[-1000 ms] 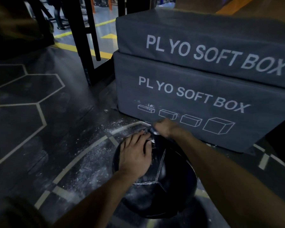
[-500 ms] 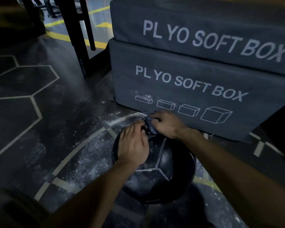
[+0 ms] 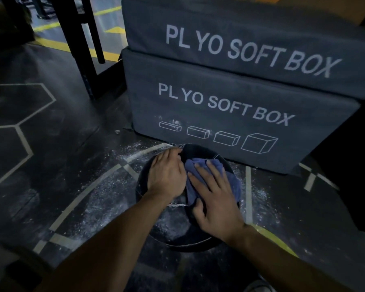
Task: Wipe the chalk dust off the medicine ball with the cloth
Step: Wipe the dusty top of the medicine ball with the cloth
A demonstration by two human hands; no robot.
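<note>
Medicine ball (image 3: pixel 167 226) under both hands — cloth (image 3: pixel 230 182) between

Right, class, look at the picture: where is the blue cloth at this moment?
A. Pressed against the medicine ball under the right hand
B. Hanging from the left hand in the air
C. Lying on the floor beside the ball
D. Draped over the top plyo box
A: the right hand lies flat on the blue cloth, pressing it onto the medicine ball, while the left hand rests on the ball beside it.
</note>
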